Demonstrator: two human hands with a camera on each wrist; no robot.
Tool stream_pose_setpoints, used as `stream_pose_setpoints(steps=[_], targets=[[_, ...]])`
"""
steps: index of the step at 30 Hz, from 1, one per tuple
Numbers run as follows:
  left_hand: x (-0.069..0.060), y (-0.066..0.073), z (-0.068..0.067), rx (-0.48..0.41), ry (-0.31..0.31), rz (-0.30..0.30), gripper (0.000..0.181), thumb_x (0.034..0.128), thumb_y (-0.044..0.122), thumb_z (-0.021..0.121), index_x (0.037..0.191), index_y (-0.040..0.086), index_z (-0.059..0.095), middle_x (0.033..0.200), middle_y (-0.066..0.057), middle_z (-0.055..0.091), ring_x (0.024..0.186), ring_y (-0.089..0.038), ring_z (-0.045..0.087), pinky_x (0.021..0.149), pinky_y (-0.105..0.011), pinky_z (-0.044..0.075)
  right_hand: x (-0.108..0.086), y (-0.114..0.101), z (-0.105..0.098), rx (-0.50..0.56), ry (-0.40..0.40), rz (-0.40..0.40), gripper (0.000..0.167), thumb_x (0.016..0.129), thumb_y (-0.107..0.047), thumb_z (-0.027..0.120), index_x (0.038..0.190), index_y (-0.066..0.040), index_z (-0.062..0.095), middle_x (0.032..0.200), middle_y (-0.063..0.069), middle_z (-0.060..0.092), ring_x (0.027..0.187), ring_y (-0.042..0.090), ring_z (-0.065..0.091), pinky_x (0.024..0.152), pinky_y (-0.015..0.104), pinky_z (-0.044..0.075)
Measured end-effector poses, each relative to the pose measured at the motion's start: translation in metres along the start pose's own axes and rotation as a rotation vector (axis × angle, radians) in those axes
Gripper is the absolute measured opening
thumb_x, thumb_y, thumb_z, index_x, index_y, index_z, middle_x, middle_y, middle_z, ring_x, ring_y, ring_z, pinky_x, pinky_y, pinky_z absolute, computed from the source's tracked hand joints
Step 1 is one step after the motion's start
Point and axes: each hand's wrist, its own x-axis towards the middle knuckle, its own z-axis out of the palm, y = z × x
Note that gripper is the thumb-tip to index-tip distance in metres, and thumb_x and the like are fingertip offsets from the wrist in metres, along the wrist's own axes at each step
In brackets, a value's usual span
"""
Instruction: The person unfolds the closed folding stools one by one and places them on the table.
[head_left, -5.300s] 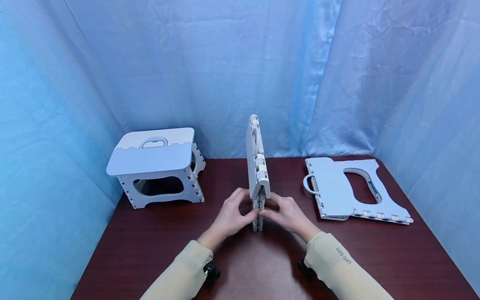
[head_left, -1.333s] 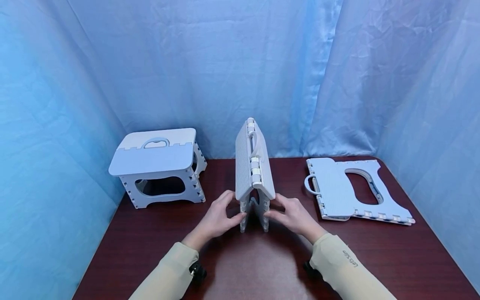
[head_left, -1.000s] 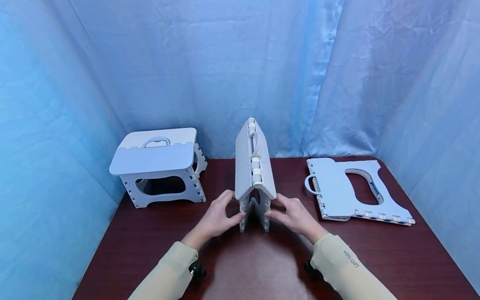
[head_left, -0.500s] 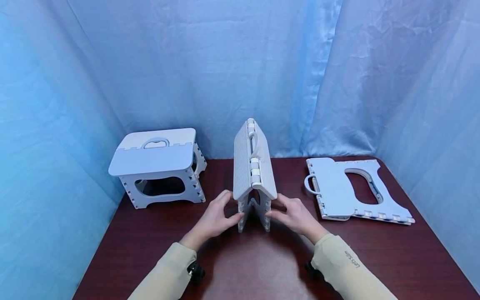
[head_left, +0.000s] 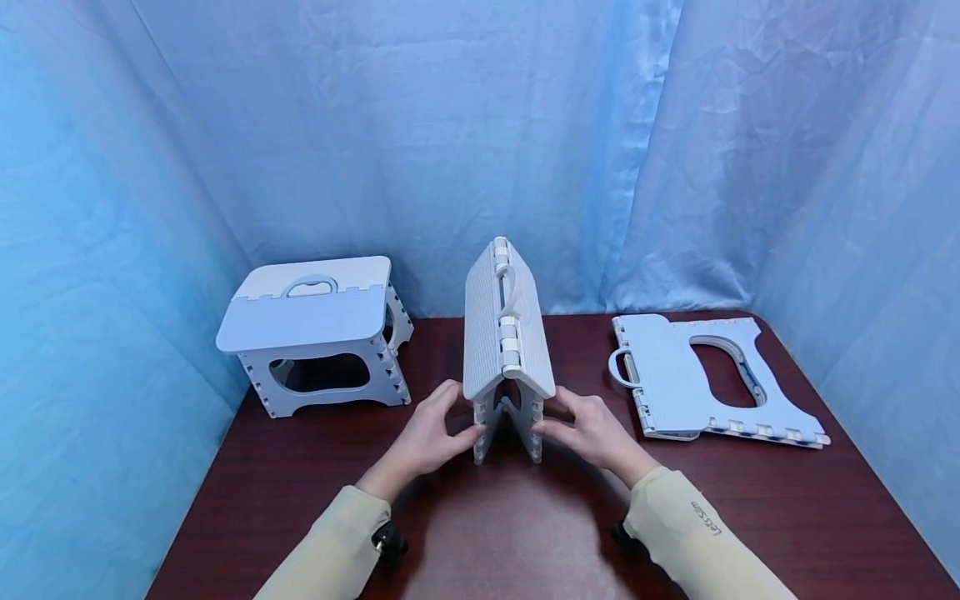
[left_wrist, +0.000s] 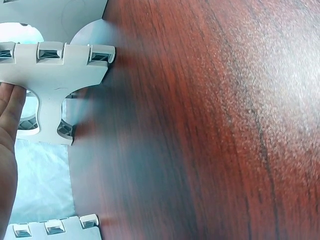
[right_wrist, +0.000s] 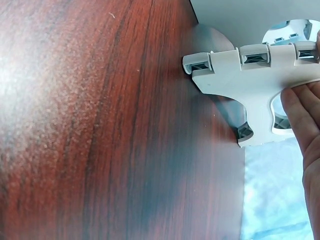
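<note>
A partly unfolded white folding stool (head_left: 483,333) stands upright in the middle of the table, its two top halves sloping down like a roof and its legs in a narrow V. The left hand (head_left: 431,433) grips its left leg panel, thumb on the near edge. On the other side the right hand (head_left: 592,431) grips the right leg panel in the same way. In the left wrist view, fingers (left_wrist: 12,107) reach into the cutout of a leg panel (left_wrist: 75,70); the right wrist view shows fingers (right_wrist: 302,110) at the cutout of the other panel (right_wrist: 240,80).
An unfolded stool (head_left: 307,321) stands at the back left of the dark red wooden table (head_left: 495,542). A flat folded stool (head_left: 667,375) lies at the back right, its handle toward the middle. Blue curtains (head_left: 450,150) hang behind the table and at both sides.
The middle stool was nearly closed several seconds ago; its top halves and legs have spread apart, and both hands have moved outward with them. During the last second the spreading is slight.
</note>
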Motion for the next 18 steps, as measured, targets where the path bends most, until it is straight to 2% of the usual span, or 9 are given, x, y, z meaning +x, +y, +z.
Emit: stream_pose_setpoints(steps=[18], targets=[[-0.0016,-0.0013,-0.0017,-0.001,0.006,0.004,0.051,0.0895,0.016,0.08,0.135,0.015,0.057,0.129,0.0,0.059,0.121,-0.018,0.061,0.104,-0.042,0.052,-0.002,0.0012,-0.0031,0.014,-0.014,0.019,0.052,0.09,-0.024,0.08,0.136,-0.01,0.062,0.121,0.009,0.074,0.111,0.026,0.071,0.092,0.049,0.058]])
